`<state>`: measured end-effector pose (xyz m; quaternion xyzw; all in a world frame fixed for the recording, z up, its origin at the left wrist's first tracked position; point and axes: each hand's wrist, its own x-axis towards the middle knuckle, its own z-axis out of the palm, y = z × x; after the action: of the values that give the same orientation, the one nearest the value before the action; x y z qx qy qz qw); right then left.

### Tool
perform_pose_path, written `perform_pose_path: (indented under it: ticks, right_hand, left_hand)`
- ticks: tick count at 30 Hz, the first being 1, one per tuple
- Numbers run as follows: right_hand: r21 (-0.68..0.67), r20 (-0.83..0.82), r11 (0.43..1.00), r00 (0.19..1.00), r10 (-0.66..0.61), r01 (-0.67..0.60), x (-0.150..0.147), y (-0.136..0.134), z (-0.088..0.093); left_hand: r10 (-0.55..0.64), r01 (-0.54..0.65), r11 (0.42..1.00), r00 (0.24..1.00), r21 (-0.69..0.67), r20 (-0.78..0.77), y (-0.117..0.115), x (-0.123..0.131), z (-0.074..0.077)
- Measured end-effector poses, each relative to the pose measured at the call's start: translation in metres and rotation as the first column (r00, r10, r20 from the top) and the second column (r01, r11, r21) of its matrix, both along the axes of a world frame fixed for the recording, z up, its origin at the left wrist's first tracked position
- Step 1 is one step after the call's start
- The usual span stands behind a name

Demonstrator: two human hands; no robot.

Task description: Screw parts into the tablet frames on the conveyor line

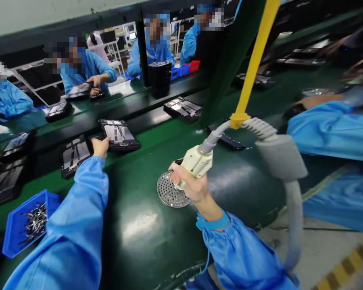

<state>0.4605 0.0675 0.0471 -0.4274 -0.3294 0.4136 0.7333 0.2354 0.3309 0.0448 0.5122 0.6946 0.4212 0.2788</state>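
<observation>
Head camera: left hand (101,147) pinched an opened tablet (118,133) by its edge; right hand (195,184) gripped a hose-fed tool (202,160); positioning seemed underway, next requiring steadiness.

Work at green bench (133,253).
Left hand (101,147) grips flat black device (121,133); right hand (193,183) holds cream hose handle (199,162), perforated disc (169,195) just beside it.

One cream handle (199,160), one yellow strap (257,56) and one red bin (194,66) are visible.
</observation>
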Motion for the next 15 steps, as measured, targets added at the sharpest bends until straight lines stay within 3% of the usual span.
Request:
perform_pose_path:
  ticks: [3, 5, 7, 9, 11, 13, 15]
  right_hand:
    - [-0.005, 0.024, 1.0, 1.0, -0.004, 0.004, 0.001, -0.002, -0.006]
    - [-0.009, 0.026, 1.0, 1.0, -0.015, 0.015, 0.002, -0.002, -0.01]
    - [-0.014, 0.017, 0.999, 0.999, -0.035, 0.035, 0.002, -0.002, -0.012]
    - [-0.024, 0.017, 0.998, 0.998, -0.058, 0.059, 0.002, -0.002, -0.015]
    - [-0.031, 0.028, 0.996, 0.997, -0.077, 0.078, 0.002, -0.001, -0.017]
    - [-0.038, 0.047, 0.995, 0.995, -0.085, 0.087, 0.002, -0.001, -0.019]
    - [-0.044, 0.071, 0.995, 0.994, -0.087, 0.09, 0.001, 0.0, -0.022]
  left_hand:
    - [-0.009, 0.005, 0.999, 0.995, 0.042, 0.098, -0.061, -0.027, 0.002]
    - [-0.05, 0.039, 0.998, 0.966, 0.046, 0.253, -0.112, -0.049, -0.001]
    - [-0.039, 0.058, 0.997, 0.94, -0.045, 0.34, -0.161, -0.068, -0.008]
    - [-0.042, 0.099, 0.978, 0.957, -0.185, 0.286, -0.203, -0.085, -0.018]
    - [-0.111, 0.137, 0.946, 0.988, -0.292, 0.103, -0.234, -0.097, -0.028]
    - [-0.232, 0.197, 0.911, 0.971, -0.361, -0.056, -0.252, -0.105, -0.035]
    - [-0.325, 0.27, 0.871, 0.943, -0.41, -0.07, -0.261, -0.11, -0.038]
